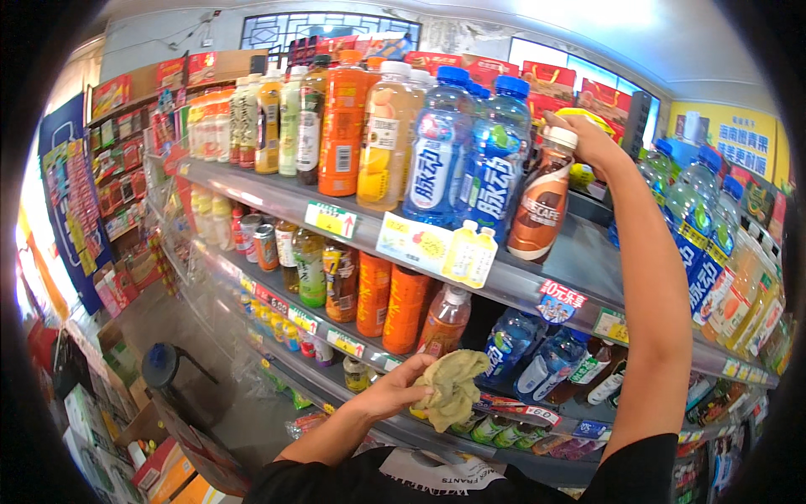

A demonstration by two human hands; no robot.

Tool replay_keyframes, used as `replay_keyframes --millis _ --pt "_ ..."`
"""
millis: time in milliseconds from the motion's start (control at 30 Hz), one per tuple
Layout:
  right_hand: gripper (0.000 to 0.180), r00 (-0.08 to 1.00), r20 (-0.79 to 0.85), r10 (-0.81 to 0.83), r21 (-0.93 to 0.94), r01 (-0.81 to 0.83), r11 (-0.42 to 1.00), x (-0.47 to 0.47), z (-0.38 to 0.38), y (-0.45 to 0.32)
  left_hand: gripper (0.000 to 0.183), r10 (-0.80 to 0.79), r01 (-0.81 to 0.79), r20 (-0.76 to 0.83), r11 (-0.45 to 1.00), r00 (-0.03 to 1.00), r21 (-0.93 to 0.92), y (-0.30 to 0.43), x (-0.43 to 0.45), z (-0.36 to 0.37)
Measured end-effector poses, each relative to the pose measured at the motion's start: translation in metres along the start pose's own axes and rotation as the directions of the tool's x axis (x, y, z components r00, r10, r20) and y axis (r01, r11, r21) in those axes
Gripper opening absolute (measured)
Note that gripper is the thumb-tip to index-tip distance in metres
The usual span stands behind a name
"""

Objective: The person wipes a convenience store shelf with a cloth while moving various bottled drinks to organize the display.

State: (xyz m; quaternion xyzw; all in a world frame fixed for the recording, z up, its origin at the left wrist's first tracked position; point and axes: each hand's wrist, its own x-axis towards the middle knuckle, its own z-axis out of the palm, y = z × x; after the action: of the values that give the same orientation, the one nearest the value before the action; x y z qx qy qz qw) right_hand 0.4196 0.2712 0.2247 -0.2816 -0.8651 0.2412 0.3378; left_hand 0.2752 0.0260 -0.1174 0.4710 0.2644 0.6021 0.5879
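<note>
My left hand (403,389) grips a crumpled yellow-green cloth (452,387) in front of the lower shelves. My right hand (582,142) reaches over the upper shelf (589,252), just behind a brown Nescafé bottle (541,198) with a white cap. The fingers are partly hidden there, beside a yellow item (589,118), so I cannot tell whether they hold it. The Nescafé bottle stands slightly tilted near the shelf's front edge. To its left are large blue-capped drink bottles (437,148), and a pale yellow drink bottle (381,138) with a white cap.
More blue-capped bottles (692,189) stand right of my right arm. On the shelf below are orange bottles (403,309) and blue bottles (510,346). Price tags (330,218) line the shelf edges. A dark stool (160,365) and cardboard boxes (170,469) are on the floor at left.
</note>
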Motion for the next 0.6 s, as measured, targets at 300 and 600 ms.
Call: replay_keyframes --millis 300,600 --pt "0.035 0.922 -0.31 -0.233 -0.447 0.075 0.891 -0.02 -0.024 0.019 0.045 -0.005 0.005 0.014 0.999 1.0 0.045 0.003 0.001 0.014" --pt "0.03 0.762 -0.565 -0.317 0.081 0.433 0.898 -0.219 0.004 -0.012 0.042 0.227 -0.242 0.085 0.924 0.97 0.297 0.073 0.004 0.049"
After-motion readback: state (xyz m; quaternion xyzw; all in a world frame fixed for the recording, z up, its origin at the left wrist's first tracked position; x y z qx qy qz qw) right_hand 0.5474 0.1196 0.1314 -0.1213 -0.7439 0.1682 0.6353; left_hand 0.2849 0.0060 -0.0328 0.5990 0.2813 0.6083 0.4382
